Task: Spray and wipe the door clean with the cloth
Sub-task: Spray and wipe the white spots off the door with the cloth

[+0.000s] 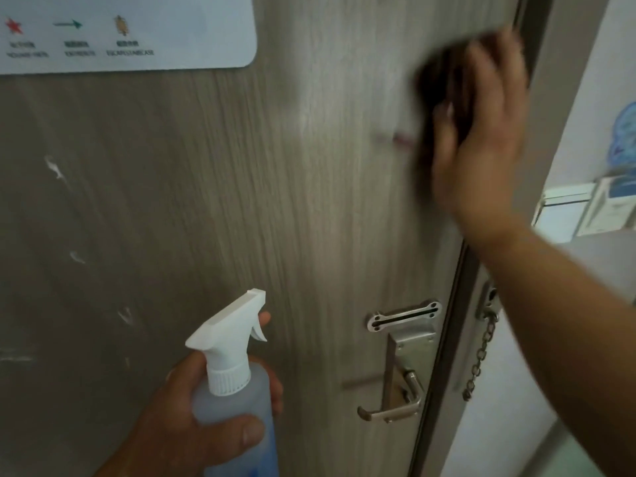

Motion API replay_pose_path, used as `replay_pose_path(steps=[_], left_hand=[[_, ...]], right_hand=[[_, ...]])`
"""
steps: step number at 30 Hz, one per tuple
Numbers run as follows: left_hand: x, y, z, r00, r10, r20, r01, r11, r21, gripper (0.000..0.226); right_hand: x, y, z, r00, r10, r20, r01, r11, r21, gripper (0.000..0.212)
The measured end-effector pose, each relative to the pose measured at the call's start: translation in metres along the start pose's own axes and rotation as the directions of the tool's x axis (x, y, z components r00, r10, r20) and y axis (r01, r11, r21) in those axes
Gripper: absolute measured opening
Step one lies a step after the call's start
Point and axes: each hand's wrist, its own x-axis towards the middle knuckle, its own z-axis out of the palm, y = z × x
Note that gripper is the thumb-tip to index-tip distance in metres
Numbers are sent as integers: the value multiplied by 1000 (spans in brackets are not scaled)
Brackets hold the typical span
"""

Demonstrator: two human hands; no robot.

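Grey wood-grain door (241, 201), white streaks

a: any lettering on the door (206, 184)?
b: one white sign (137, 36), upper left: red star, green arrow, brown figure, each with captions beneath, too blurred to read.

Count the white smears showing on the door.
3 clear ones on the door's left side: upper, middle, lower. A fainter streak at the left edge may be a fourth.
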Motion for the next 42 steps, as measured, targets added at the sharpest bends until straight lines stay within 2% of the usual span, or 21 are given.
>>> replay_pose_path(steps=[3, 5, 8, 10, 13, 17, 19, 21, 23, 25, 27, 28, 29, 30, 31, 33, 34, 35, 37, 39, 42], left_hand=[[-2, -3, 17, 998, 24, -56, -21, 999, 45, 78], [-6, -6, 21, 984, 10, -177, 17, 988, 153, 74], [-3, -18, 10, 994, -50, -96, 52, 998, 23, 90], [-5, -13, 7, 997, -38, -72, 35, 998, -44, 80], [-8, -9, 12, 996, -10, -90, -1, 992, -124, 87], [-23, -14, 9, 988, -47, -146, 24, 987, -159, 86], [-32, -21, 5, 979, -77, -191, 45, 985, -164, 81], [-45, -27, -4, 968, -109, -226, 70, 982, -175, 83], [-55, -31, -13, 961, -123, -247, 77, 979, -187, 85], [-65, -28, -20, 952, -133, -276, 88, 981, -171, 85], [-74, -24, -26, 946, -145, -290, 99, 981, -165, 84], [-79, -24, -29, 944, -148, -295, 103, 981, -162, 83], [-83, -24, -31, 937, -159, -310, 110, 979, -169, 80], [-87, -25, -32, 929, -171, -328, 117, 977, -178, 78], [-90, -25, -32, 922, -185, -339, 126, 974, -189, 78], [-93, -29, -33, 917, -216, -337, 144, 964, -225, 84], [-94, -30, -33, 919, -225, -324, 151, 960, -237, 88], [-94, -32, -33, 918, -237, -317, 159, 954, -253, 93], [-94, -33, -35, 914, -249, -322, 163, 948, -272, 94], [-94, -33, -38, 903, -255, -346, 168, 950, -262, 88], [-95, -37, -44, 915, -263, -306, 190, 950, -249, 92]], right_hand=[[-124, -5, -5, 974, -94, 204, 89, 995, 32, 48], [-189, -8, -13, 891, -235, 389, 235, 971, 48, 49], [-189, -8, -11, 747, -472, 469, 472, 872, 125, 58], [-147, -17, -1, 714, -542, 443, 531, 832, 163, 61], [-67, -45, 16, 831, -463, 309, 442, 886, 139, 55], [-4, -92, 32, 964, -223, 148, 207, 971, 118, 51], [-14, -107, 36, 987, -140, 84, 130, 985, 109, 53], [-64, -120, 42, 970, -200, 139, 177, 970, 167, 53], [-146, -124, 43, 874, -396, 281, 336, 911, 239, 47], [-228, -115, 38, 645, -621, 444, 549, 782, 296, 44], [-271, -102, 33, 385, -729, 565, 669, 643, 373, 45], [-272, -98, 34, 310, -758, 574, 690, 594, 413, 45], [-262, -97, 36, 287, -779, 558, 700, 568, 433, 44], [-244, -99, 39, 326, -785, 526, 699, 575, 426, 43], [-218, -104, 42, 424, -768, 480, 682, 619, 388, 42], [-149, -121, 50, 682, -634, 364, 569, 773, 280, 43], [-113, -130, 54, 787, -536, 306, 485, 844, 230, 44], [-81, -137, 56, 857, -444, 261, 400, 893, 204, 45], [-39, -151, 61, 929, -321, 187, 290, 941, 177, 48], [-40, -160, 64, 955, -257, 150, 233, 959, 163, 51], [-123, -168, 71, 910, -350, 221, 305, 929, 211, 50]])
